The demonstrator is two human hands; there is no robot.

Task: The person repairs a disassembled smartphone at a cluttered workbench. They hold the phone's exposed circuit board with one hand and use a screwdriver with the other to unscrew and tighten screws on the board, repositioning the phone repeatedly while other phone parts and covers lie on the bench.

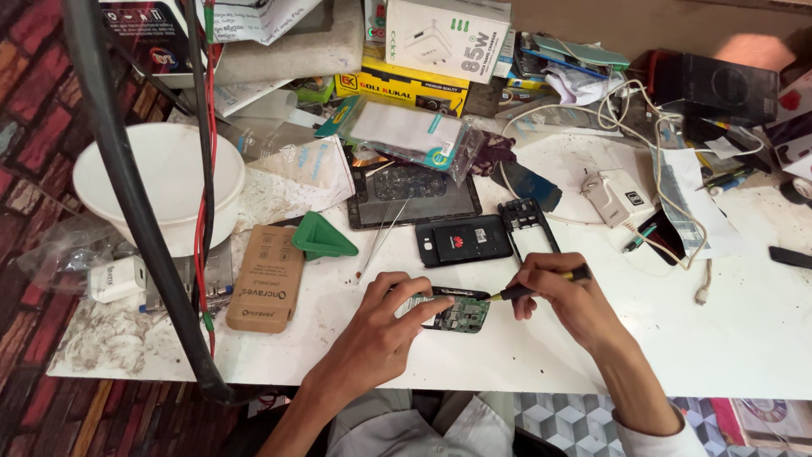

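Nearest the camera, the left hand (385, 326) curls around an opened phone (452, 311), thumb and fingers pinching its edges and holding it flat on the white table (744, 338), just in front of the person's body. Its back is already off, so the green circuit board lies bare. The right hand (562, 292) is closed around a small screwdriver with a yellow and black handle (541, 283), pinched like a pen, its tip touching the upper right edge of the board. Judging by this, the opening is done and the work on the board is in hand; the phone is not yet closed up again. Just behind the phone lie a black back cover (463, 239) and an empty black frame (529, 224), side by side, with thin tweezers (381, 241) to their left. Farther left sit a green plastic wedge (321, 239) and a brown cardboard packet (266, 289). Beyond them lies a dark tablet (414, 196), face up, and a white bowl (161, 182) stands at the left edge. The far side of the table is crowded with boxes, a white charger (622, 196), tangled white cables (643, 110) and plastic sleeves. The tabletop is scuffed and dusty. Patterned flooring shows below, with a black stand pole (127, 186) crossing the left of the view.
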